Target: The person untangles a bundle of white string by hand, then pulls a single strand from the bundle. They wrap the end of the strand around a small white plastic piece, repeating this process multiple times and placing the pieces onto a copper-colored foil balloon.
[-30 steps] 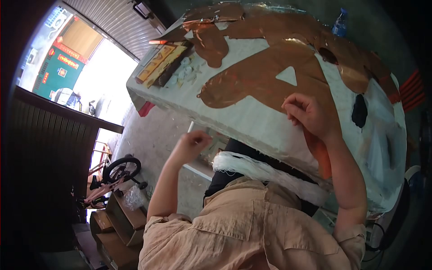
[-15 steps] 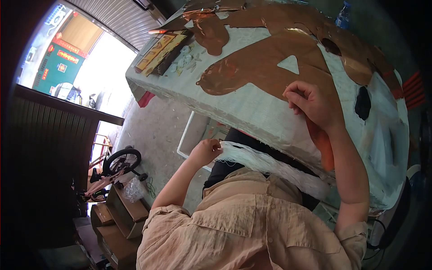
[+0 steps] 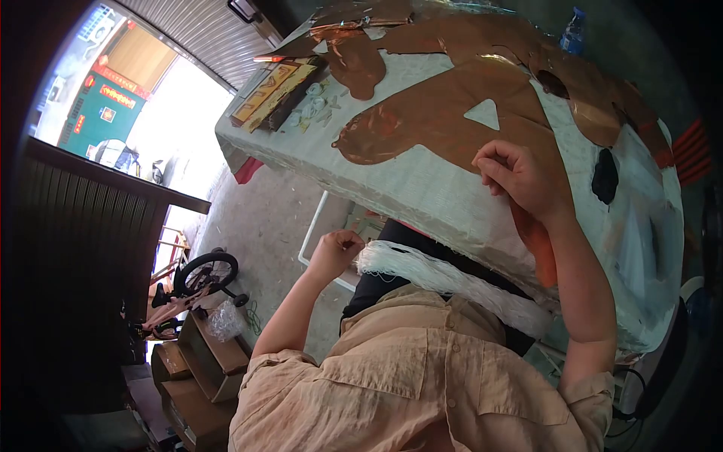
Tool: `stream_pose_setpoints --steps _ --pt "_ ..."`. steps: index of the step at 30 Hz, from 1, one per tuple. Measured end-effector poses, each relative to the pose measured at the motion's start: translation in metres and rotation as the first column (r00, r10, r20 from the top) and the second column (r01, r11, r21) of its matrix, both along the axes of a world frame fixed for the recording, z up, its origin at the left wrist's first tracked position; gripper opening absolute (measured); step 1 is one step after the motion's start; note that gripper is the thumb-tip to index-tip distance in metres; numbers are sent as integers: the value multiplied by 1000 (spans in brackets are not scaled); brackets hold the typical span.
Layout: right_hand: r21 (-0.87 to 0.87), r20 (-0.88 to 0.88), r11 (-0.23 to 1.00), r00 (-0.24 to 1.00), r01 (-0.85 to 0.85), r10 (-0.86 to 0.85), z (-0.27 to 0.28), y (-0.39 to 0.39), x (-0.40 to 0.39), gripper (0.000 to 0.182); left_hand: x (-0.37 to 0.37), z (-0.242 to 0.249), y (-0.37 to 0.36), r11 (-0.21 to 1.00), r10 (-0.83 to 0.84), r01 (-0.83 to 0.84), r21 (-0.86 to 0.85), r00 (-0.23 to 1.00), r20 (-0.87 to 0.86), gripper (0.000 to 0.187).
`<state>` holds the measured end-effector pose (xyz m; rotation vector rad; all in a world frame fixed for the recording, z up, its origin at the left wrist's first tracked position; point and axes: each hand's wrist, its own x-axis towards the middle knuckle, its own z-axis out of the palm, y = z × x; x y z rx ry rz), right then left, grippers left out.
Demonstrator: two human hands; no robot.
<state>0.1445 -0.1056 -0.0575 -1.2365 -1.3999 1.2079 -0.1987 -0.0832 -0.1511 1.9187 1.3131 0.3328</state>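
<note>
A long skein of white thread [image 3: 444,275] lies across my lap, its looped end pointing left. My left hand [image 3: 337,253] is at that end, thumb and fingers pinched together at the edge of the strands. My right hand [image 3: 520,175] is raised over the near side of the table, fingers curled into a pinch; whatever they hold is too small to make out. Beneath it spreads a shiny brown foil balloon [image 3: 444,113], flat, with a white triangular patch showing. Its orange-brown lower part [image 3: 536,245] hangs near the table edge beside my right forearm.
The table [image 3: 422,177] has a white cover. On it are a worn yellow box [image 3: 275,94], small pale pieces [image 3: 316,109], a black item [image 3: 605,177] and more brown foil [image 3: 482,34]. A bottle [image 3: 574,32] stands behind. Cardboard boxes [image 3: 199,377] and a small bicycle [image 3: 205,273] are left.
My left hand has shifted slightly left at the end of the skein, whose looped end now hangs more gathered. My right hand stays nearly in place. The view has tilted a little.
</note>
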Motion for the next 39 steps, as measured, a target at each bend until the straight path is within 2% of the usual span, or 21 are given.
stream_pose_setpoints --steps 4,7,9,11,13,14,16,18,19,21,22,23,24,25,27,29,30,32,34,37,39 --pt "7 -22 1000 1000 -7 7 0 0 0 13 7 16 -1 999 -15 13 42 999 37 6" --pt "0 -10 1000 1000 -13 13 1 -1 0 13 17 40 -4 994 53 -59 93 996 69 5" --pt "8 15 999 999 -42 42 11 -9 -7 11 28 60 -7 961 -99 6 277 941 324 5" --pt "26 58 996 995 -80 78 28 -15 -20 11 42 90 -12 938 -156 33 346 930 334 4" --pt "-33 -43 973 973 -227 225 45 -23 -40 14 55 117 -18 911 -214 62 408 916 338 4" --pt "-29 -31 975 975 -222 221 54 -27 -52 14 62 130 -18 887 -266 74 456 889 374 3" --pt "-130 -114 910 918 -393 380 72 -32 -71 12 73 139 -13 856 -330 85 511 850 410 2" --pt "-78 -85 925 927 -371 364 88 -33 -75 12 84 144 -5 867 -325 -13 498 742 586 5" --pt "-27 -68 935 934 -353 351 93 -32 -76 12 92 147 -4 865 -333 -13 502 734 592 5" --pt "57 -111 946 940 -319 324 104 -27 -76 12 106 155 -5 986 -151 123 111 391 908 8" --pt "152 -56 943 950 -296 307 115 -24 -75 13 111 155 -1 969 -73 246 -27 388 919 16" --pt "246 -5 929 958 -278 288 125 -22 -74 13 117 157 -1 968 -75 249 -24 381 921 16" --pt "245 1 929 958 -278 287 133 -21 -72 13 124 163 -4 834 31 537 -127 185 982 19" --pt "256 -64 948 975 -188 211 141 -19 -70 13 130 170 -8 607 194 782 -139 25 981 21" --pt "301 -216 952 969 -49 118 153 -13 -58 14 128 179 -11 645 222 680 -348 269 937 27" --pt "357 -454 934 876 14 161 161 -7 -21 16 111 181 -3 717 -208 677 -169 439 874 24" --pt "375 -591 927 777 26 217 165 -6 4 18 102 182 3 741 -187 647 -180 456 870 21" --pt "487 -581 872 764 49 282 175 -13 49 20 71 179 25 761 -221 637 -123 433 874 20" --pt "507 -646 839 732 197 218 184 -32 61 19 41 187 36 814 -254 578 -60 447 858 20" --pt "581 -640 795 701 172 316 182 -44 114 18 -5 197 51 858 -269 513 -29 495 826 18" --pt "563 -659 797 701 220 272 182 -53 129 17 -30 204 60 871 -270 491 -15 503 821 19"
